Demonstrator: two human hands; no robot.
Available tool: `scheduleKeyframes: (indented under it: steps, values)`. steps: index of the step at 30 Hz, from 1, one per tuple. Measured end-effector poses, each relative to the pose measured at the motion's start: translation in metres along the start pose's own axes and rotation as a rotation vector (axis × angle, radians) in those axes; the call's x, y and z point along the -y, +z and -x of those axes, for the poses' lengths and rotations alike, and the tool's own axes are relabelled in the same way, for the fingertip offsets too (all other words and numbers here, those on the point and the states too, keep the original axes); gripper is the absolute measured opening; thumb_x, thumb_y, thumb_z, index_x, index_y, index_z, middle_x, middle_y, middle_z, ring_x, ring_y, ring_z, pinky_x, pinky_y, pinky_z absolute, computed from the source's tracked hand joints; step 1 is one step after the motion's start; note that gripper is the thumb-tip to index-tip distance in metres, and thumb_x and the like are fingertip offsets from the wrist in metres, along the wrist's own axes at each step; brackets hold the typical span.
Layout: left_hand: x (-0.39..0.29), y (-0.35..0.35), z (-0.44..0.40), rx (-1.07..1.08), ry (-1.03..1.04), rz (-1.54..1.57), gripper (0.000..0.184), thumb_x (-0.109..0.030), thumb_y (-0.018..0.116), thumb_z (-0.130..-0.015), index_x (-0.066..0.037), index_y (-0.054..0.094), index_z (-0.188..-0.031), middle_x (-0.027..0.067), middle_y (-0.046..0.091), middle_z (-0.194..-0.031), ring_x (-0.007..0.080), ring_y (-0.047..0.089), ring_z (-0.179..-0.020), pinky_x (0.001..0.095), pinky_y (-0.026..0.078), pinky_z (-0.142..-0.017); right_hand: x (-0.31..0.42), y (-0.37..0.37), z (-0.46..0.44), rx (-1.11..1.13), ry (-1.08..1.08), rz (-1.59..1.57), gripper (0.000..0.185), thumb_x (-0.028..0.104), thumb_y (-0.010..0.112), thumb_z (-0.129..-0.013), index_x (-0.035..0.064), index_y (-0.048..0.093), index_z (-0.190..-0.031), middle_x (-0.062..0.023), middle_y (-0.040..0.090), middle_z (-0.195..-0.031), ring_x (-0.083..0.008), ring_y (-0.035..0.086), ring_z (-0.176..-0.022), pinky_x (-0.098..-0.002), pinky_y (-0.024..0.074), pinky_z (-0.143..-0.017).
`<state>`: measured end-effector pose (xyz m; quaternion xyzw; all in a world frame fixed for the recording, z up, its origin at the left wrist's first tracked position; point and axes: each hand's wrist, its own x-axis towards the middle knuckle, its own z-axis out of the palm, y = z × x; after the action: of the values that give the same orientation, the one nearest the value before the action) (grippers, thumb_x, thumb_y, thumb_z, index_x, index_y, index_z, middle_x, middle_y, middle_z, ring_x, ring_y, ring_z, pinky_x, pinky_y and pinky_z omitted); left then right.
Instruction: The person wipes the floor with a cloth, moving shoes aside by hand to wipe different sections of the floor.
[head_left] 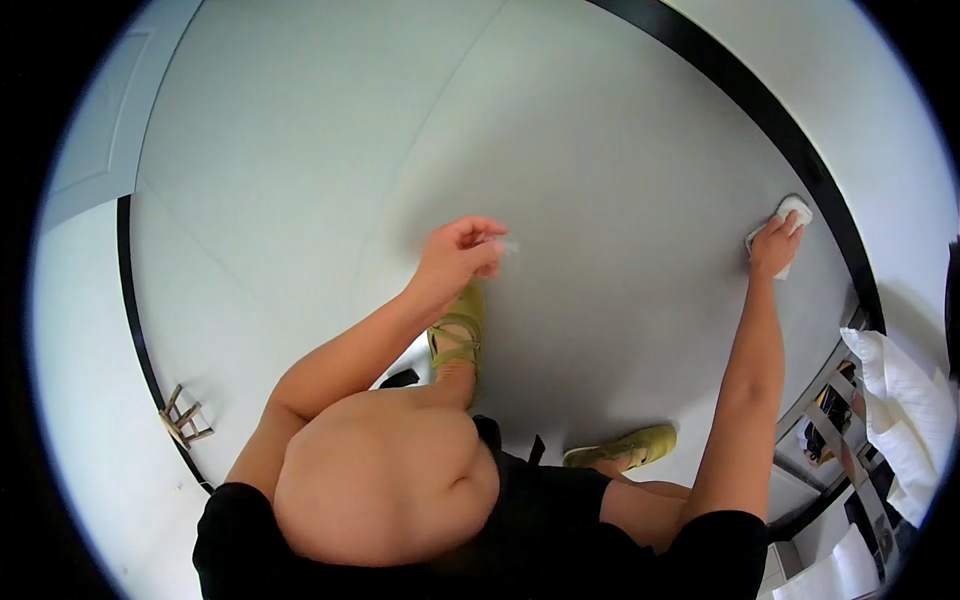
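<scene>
The smooth pale-grey floor [620, 330] fills most of the view, bordered by a flat, glossy black baseboard [752, 95] curving from one o'clock to three beneath a plain white wall [860, 100]. At ten o'clock is a panelled white door [95, 140]. Puffy, creased white fabric [905, 410] bulges between three and four, beside a straight-edged rack [845, 425] of mixed items. Two olive-green shoes [635, 447] show at half past four and just below centre, the latter with crossed straps. Just above centre, the left hand [465, 252] has loosely bent fingers; a small, translucent blur is at their tips, and whether they pinch it I cannot tell. Between two and three, the right hand [775, 245] is closed over a soft, rumpled white cloth [793, 208] on the floor, near the baseboard. Just past eight is a small, stick-legged wooden stool [183, 417].
</scene>
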<state>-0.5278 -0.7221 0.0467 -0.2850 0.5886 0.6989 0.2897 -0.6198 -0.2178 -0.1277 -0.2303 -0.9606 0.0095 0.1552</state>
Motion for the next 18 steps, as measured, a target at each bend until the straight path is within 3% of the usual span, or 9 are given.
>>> scheduleKeyframes:
  steps: [4,5,8,10,14,18]
  values:
    - [-0.023,0.013,-0.023,0.119,-0.034,0.050,0.016,-0.008,0.062,-0.086,-0.004,0.058,-0.101,0.0014,0.055,-0.088,0.0116,0.055,-0.073,0.0276,0.048,-0.069,0.021,0.036,-0.019,0.007,0.052,0.068,0.050,0.037,0.045,-0.093,0.0134,0.042,-0.137,-0.0237,0.038,-0.141,-0.0404,0.039,-0.127,-0.0520,0.0318,-0.102]
    - [-0.026,0.014,-0.029,0.141,-0.027,0.055,0.015,-0.008,0.062,-0.086,-0.004,0.058,-0.100,0.0013,0.055,-0.088,0.0120,0.055,-0.073,0.0279,0.048,-0.069,0.039,0.041,-0.023,-0.010,-0.023,0.053,0.049,0.036,0.045,-0.093,0.0129,0.042,-0.137,-0.0237,0.038,-0.141,-0.0400,0.038,-0.128,-0.0519,0.0313,-0.102]
    - [-0.024,0.012,-0.040,0.146,-0.051,0.034,0.012,-0.009,0.062,-0.086,-0.005,0.057,-0.096,0.0006,0.056,-0.084,0.0113,0.055,-0.073,0.0268,0.047,-0.069,0.138,0.039,-0.033,-0.062,-0.197,0.051,0.048,0.032,0.045,-0.093,0.0103,0.042,-0.136,-0.0232,0.044,-0.136,-0.0385,0.043,-0.124,-0.0506,0.0340,-0.102]
    - [-0.018,0.008,-0.044,0.151,-0.089,0.032,0.010,-0.009,0.062,-0.086,-0.007,0.057,-0.093,-0.0002,0.056,-0.082,0.0104,0.054,-0.072,0.0258,0.046,-0.067,0.204,0.032,-0.028,-0.027,-0.226,-0.044,0.050,0.029,0.047,-0.091,0.0136,0.042,-0.138,-0.0213,0.042,-0.139,-0.0376,0.038,-0.128,-0.0504,0.0286,-0.104]
    - [0.002,0.009,-0.052,0.154,-0.215,0.045,0.008,-0.010,0.063,-0.086,-0.009,0.056,-0.089,-0.0012,0.056,-0.079,0.0086,0.052,-0.069,0.0236,0.043,-0.064,0.292,0.011,0.018,0.020,-0.558,-0.256,0.052,0.024,0.051,-0.088,0.0137,0.044,-0.138,-0.0183,0.037,-0.143,-0.0370,0.037,-0.130,-0.0502,0.0272,-0.105]
    - [0.018,0.031,-0.060,0.283,-0.311,0.072,0.012,-0.008,0.063,-0.082,-0.011,0.052,-0.083,-0.0010,0.057,-0.080,0.0080,0.048,-0.068,0.0238,0.039,-0.061,0.317,-0.032,0.082,0.294,-0.873,-0.391,0.051,0.023,0.054,-0.087,0.0168,0.046,-0.136,-0.0135,0.039,-0.143,-0.0356,0.037,-0.130,-0.0517,0.0272,-0.107]
